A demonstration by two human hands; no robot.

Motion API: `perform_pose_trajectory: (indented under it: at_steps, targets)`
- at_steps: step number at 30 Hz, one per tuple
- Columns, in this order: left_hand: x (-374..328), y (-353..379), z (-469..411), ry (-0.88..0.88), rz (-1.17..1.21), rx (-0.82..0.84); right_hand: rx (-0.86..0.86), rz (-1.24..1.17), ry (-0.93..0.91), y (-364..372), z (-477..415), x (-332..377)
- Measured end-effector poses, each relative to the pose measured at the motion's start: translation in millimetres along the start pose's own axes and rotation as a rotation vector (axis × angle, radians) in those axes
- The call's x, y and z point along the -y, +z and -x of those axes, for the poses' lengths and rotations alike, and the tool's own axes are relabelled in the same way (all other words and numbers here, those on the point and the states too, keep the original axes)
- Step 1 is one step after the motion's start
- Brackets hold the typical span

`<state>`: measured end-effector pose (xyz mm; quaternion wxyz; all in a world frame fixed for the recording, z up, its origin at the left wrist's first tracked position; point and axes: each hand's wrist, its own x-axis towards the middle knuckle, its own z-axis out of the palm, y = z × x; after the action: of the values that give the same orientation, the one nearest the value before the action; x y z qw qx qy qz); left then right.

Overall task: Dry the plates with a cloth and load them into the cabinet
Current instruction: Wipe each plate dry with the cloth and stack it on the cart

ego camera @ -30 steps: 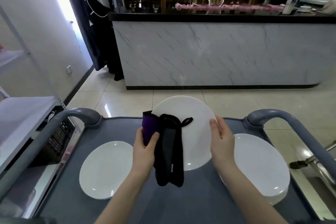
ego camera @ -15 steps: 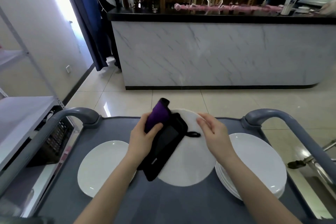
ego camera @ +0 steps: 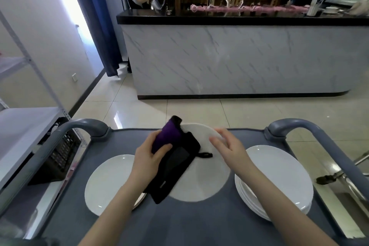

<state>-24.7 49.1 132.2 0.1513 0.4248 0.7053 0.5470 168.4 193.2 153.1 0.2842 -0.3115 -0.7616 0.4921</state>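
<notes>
One left plate [ego camera: 111, 183], one middle plate [ego camera: 201, 183], and one stack of plates [ego camera: 279, 175] at right, several deep, exact number unclear. One cloth [ego camera: 175, 164]. One cart [ego camera: 189, 225] with two handles: left handle [ego camera: 85, 126], right handle [ego camera: 289, 124].

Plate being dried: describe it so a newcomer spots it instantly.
On the grey cart, white plates occupy three spots. It is the middle plate, between the left plate and the right stack. Only it carries the black-and-purple cloth, gripped by the left hand, with the right hand at its far rim.
</notes>
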Motion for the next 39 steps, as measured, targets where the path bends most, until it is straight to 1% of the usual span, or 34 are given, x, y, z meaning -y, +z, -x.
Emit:
perform_pose_trajectory:
  at_steps: [2,4,5,7,9,11,14,16,18,21,23,25,27,29,31,32,33,36,38,39]
  targets:
    - [-7.0,-3.0,-5.2,0.092,-0.091,0.123,0.107,0.136,-0.081,1.3,-6.7,5.7]
    - [-11.8,-5.7,-9.4,0.144,-0.138,0.197,0.166,0.208,-0.122,2.8,-9.8,9.7]
    - [-12.1,-6.8,-11.3,0.144,-0.140,0.207,0.158,0.208,-0.133,4.1,-10.0,11.2]
    - [-11.6,-5.8,-13.1,0.124,-0.111,0.185,0.087,0.171,-0.167,6.9,-9.0,14.7]
    - [-11.1,-2.9,-13.3,0.096,-0.072,0.106,0.001,0.127,-0.175,9.1,-8.6,17.7]
    - [-8.6,-0.4,-12.7,0.047,-0.012,-0.017,-0.096,0.027,-0.142,11.1,-7.0,17.2]
    - [-0.5,11.8,-6.0,-0.139,0.231,-0.204,-0.313,-0.206,-0.016,17.7,-4.1,12.9]
    - [1.7,24.3,2.0,-0.244,0.344,-0.283,-0.438,-0.334,0.064,26.4,-1.8,12.7]
    - [3.3,31.1,7.2,-0.268,0.384,-0.314,-0.475,-0.369,0.085,30.3,-1.5,12.1]
    - [7.9,26.3,4.9,-0.244,0.378,-0.251,-0.401,-0.248,0.030,20.7,-3.8,10.3]
    - [9.4,18.8,-0.4,-0.207,0.288,-0.183,-0.324,-0.186,-0.006,9.5,-8.0,10.7]
    - [6.7,11.3,-7.0,-0.131,0.174,-0.111,-0.224,-0.127,-0.067,-1.8,-12.7,15.2]
    - [-0.4,2.9,-14.5,-0.026,0.033,0.003,-0.096,0.017,-0.151,-9.8,-17.4,21.2]
    - [-11.0,-4.1,-21.2,0.059,-0.092,0.175,0.069,0.167,-0.194,-9.7,-20.8,27.0]
    - [-18.6,-4.1,-25.1,0.120,-0.178,0.310,0.200,0.204,-0.207,-4.9,-21.5,29.7]
    - [-20.0,-2.2,-25.6,0.128,-0.187,0.323,0.217,0.172,-0.211,-2.5,-20.9,30.3]
    - [-20.2,0.2,-25.0,0.118,-0.168,0.293,0.200,0.122,-0.213,-0.5,-19.9,30.2]
    - [-17.4,6.6,-21.3,0.102,-0.112,0.107,0.057,0.046,-0.227,2.8,-13.9,25.1]
    - [-13.5,6.5,-18.0,0.088,-0.087,0.025,-0.013,0.007,-0.196,5.1,-8.9,20.3]
    - [-9.8,5.8,-15.6,0.054,-0.050,-0.010,-0.055,-0.038,-0.169,5.9,-6.0,18.8]
